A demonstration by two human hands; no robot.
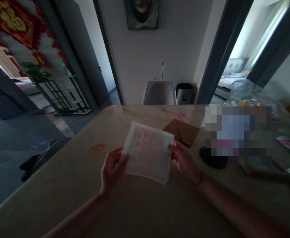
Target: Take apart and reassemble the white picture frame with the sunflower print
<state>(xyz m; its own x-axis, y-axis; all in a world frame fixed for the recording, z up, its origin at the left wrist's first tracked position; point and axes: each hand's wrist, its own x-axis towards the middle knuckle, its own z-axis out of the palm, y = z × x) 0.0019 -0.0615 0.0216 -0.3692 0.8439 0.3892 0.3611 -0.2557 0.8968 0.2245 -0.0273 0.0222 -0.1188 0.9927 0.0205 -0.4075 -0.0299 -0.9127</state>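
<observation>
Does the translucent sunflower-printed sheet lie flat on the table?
No, left hand and right hand hold the translucent sunflower-printed sheet up.

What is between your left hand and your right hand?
A sunflower picture, held by its edges, lies between the left hand and the right hand, as the head view shows.

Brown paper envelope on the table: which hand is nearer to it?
Right. The right hand grips the sunflower print just below the brown paper envelope; the left hand holds the print's far side, farther away.
</observation>
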